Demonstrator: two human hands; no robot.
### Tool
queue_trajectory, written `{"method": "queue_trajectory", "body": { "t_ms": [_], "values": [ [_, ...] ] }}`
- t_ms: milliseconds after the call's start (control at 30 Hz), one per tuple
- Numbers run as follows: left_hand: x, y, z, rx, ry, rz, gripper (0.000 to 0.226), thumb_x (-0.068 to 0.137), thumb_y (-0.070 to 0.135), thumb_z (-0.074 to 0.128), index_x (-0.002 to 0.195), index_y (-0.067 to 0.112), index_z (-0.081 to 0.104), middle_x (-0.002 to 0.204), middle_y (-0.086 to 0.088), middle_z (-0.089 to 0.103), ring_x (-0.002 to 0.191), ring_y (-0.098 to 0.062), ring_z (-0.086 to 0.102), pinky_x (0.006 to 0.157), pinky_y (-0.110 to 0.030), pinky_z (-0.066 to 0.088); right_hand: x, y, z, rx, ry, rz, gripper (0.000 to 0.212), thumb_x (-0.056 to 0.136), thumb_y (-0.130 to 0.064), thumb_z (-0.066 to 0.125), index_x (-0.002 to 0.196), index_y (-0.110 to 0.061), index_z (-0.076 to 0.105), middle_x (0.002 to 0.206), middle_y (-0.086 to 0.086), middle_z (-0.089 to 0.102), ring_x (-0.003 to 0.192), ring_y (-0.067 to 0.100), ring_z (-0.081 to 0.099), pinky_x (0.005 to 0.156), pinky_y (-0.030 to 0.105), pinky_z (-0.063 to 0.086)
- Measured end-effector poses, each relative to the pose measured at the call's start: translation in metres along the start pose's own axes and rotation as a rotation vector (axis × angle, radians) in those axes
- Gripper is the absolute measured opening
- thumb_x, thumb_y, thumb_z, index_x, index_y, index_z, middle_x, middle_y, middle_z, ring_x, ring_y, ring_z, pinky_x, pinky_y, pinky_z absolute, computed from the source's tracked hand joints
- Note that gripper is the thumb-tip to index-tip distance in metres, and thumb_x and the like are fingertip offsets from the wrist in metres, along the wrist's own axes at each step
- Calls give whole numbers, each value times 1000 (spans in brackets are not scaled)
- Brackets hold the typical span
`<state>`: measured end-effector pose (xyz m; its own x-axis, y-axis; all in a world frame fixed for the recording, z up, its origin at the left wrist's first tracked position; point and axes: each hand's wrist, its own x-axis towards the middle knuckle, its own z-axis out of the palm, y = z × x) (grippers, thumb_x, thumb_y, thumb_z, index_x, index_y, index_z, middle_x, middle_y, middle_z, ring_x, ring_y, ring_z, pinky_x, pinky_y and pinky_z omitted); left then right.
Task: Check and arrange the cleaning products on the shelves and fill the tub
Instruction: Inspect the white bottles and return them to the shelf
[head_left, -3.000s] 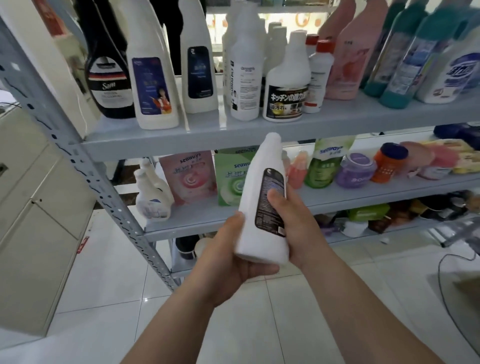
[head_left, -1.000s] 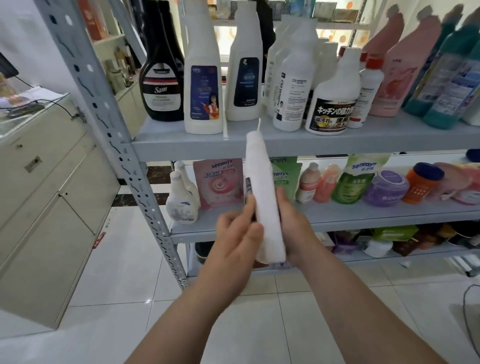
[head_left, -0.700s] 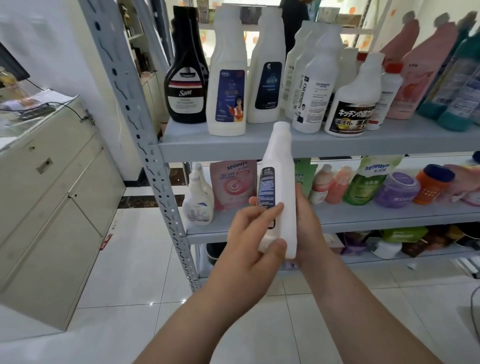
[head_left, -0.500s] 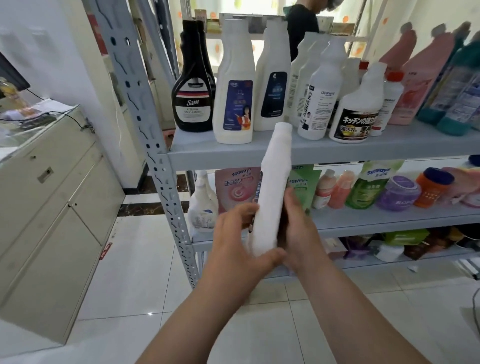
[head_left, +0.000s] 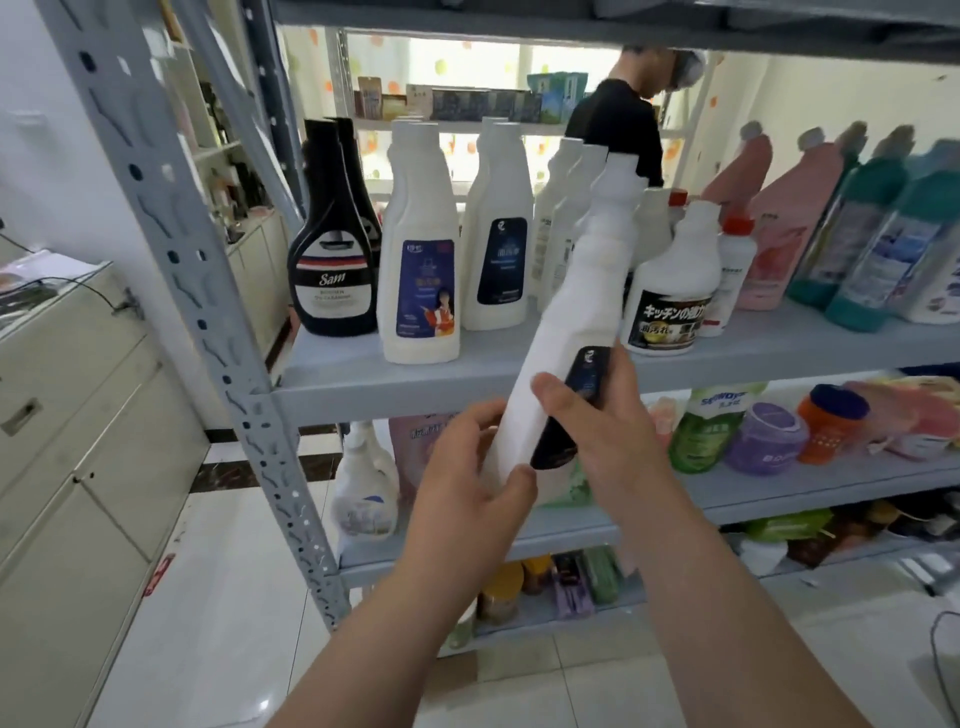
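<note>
Both hands hold a tall white bottle (head_left: 576, 322) with a dark label, its neck tilted up and to the right in front of the grey upper shelf (head_left: 363, 379). My left hand (head_left: 467, 467) grips the bottle's base from the left. My right hand (head_left: 602, 431) wraps the lower body from the right, thumb across the front. On the upper shelf stand a black Sam bottle (head_left: 332, 249), a white bottle with a blue label (head_left: 423, 270), another with a dark label (head_left: 501, 244), a white bottle with Japanese lettering (head_left: 675, 291), and pink and teal bottles at the right.
The middle shelf (head_left: 779, 493) carries pouches, a white pump bottle (head_left: 363, 493), a purple jar (head_left: 763, 436) and an orange jar (head_left: 831, 421). A perforated grey upright (head_left: 208, 332) stands left. Beige cabinets (head_left: 67, 441) line the left wall. A person in black (head_left: 618, 124) stands behind the rack.
The bottle has turned in my hands and risen, now leaning up and right toward the upper shelf. The view has lifted, showing more of the upper shelf and the person behind.
</note>
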<state>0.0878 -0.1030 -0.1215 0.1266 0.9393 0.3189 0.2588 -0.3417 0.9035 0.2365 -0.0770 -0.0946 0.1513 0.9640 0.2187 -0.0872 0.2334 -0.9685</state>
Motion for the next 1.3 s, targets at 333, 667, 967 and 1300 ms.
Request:
{"method": "queue_trajectory", "body": {
  "t_ms": [333,667,967,1300],
  "values": [
    [119,36,21,295,70,236,34,105,28,44,137,22,54,128,6,58,108,0,51,98,-21,47,71,-18,-42,-223,226,-273,60,86,-24,81,135,-30,45,96,-39,64,92,-16,61,69,1,44],
    [230,45,39,514,226,25,90,98,14,58,162,19,-5,167,-5,1,150,-27,24,118,-42,32,104,-14,-53,-500,340,-489,80,73,-47,87,135,-23,42,115,-15,58,98,-3,58,75,2,44],
    [239,25,51,486,291,79,89,96,17,61,161,27,1,159,-9,20,147,-33,19,117,-52,29,132,-11,-49,-626,484,-526,82,68,-67,79,125,-22,40,112,-4,59,104,25,61,89,58,53],
    [226,5,50,314,207,-10,96,92,24,70,159,30,1,156,-3,39,137,-24,46,109,-43,44,138,-2,-51,-724,619,-537,101,73,-70,75,139,-1,43,132,13,53,123,31,46,107,52,41]
  ]
}}
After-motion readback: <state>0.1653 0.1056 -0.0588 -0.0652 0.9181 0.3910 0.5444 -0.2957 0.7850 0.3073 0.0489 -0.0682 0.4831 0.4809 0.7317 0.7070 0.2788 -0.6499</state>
